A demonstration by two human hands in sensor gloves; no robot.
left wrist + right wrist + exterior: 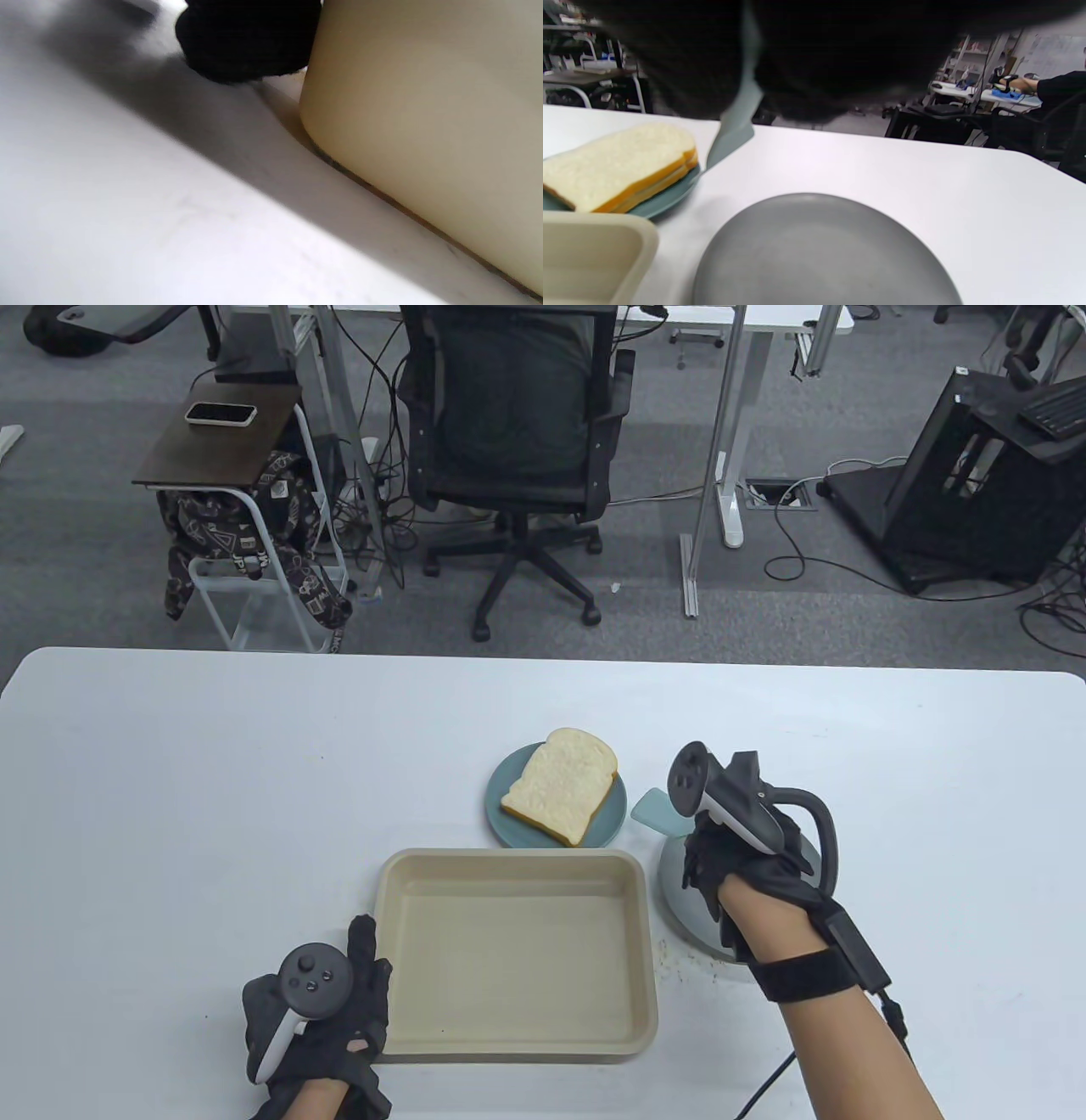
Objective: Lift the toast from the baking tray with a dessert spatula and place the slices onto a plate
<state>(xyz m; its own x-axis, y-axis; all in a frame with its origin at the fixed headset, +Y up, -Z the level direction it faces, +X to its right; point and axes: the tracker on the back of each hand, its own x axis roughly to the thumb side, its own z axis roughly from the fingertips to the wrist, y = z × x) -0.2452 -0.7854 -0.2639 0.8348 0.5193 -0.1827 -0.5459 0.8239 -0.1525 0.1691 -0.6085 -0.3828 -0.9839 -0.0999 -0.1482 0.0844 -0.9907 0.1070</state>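
The toast (562, 786) (619, 167) lies stacked on a teal plate (611, 814) (670, 197) beyond the beige baking tray (514, 954) (589, 254), which holds nothing. My right hand (721, 857) grips the handle of the pale teal dessert spatula (655, 812) (736, 127) above a grey plate (679, 891) (814, 254). Its blade points toward the teal plate's right edge. My left hand (339, 1010) rests on the table with straight fingers against the tray's left wall (424, 148). A gloved fingertip (246, 42) shows there.
A black office chair (513, 432) and a side stand with a phone (221, 414) stand beyond the table's far edge. A cable (764, 1082) trails from my right wrist. Crumbs lie by the tray's right side.
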